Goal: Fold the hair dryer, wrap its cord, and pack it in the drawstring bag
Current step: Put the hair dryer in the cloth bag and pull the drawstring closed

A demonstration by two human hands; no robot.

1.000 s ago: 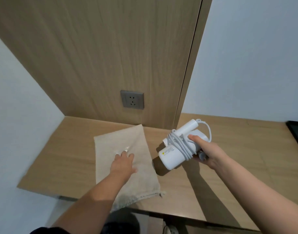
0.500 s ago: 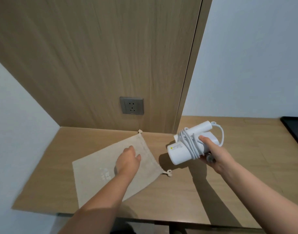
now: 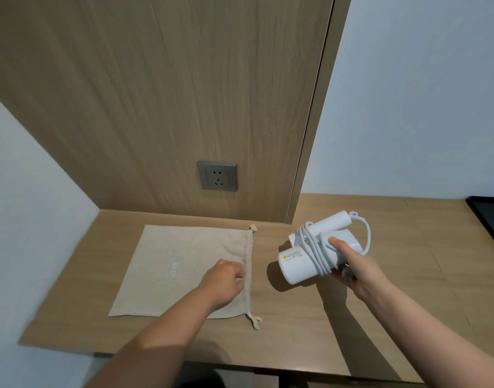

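Right hand (image 3: pixel 352 268), right of centre in the frame: fingers curled around the folded white hair dryer (image 3: pixel 310 254), thumb pressed on top across the wrapped cord (image 3: pixel 317 252), grip closed firm on the body. Dryer lifted clear of the wooden tabletop (image 3: pixel 408 247), a shadow cast beneath it to the left. Handle folded alongside the barrel, white cord wound several turns around both, one loose loop arcing out at the upper right of the dryer. Small yellow-marked label visible on the barrel near the blunt end, that end turned toward lower left. A dark bit, possibly the plug, peeking out under the right fingers; not clear enough to name for sure.

Left hand (image 3: pixel 226 284), lower centre: resting on the beige drawstring bag (image 3: pixel 170 264), fingers bent and drawn together at the fabric beside the bag's right edge. Whether pinching the cloth or only pressing it, cannot tell.

Bag flat on the tabletop in the lower left of centre, mouth edge facing right toward the dryer, knotted drawstring ends sticking out at its upper right and lower right corners. Faint printed mark near the middle. Flat-lying, no bulge showing; inside hidden.

Grey wall socket (image 3: pixel 217 177) on the wood panel above the bag. Dark flat object's edge (image 3: pixel 489 217) at far right.
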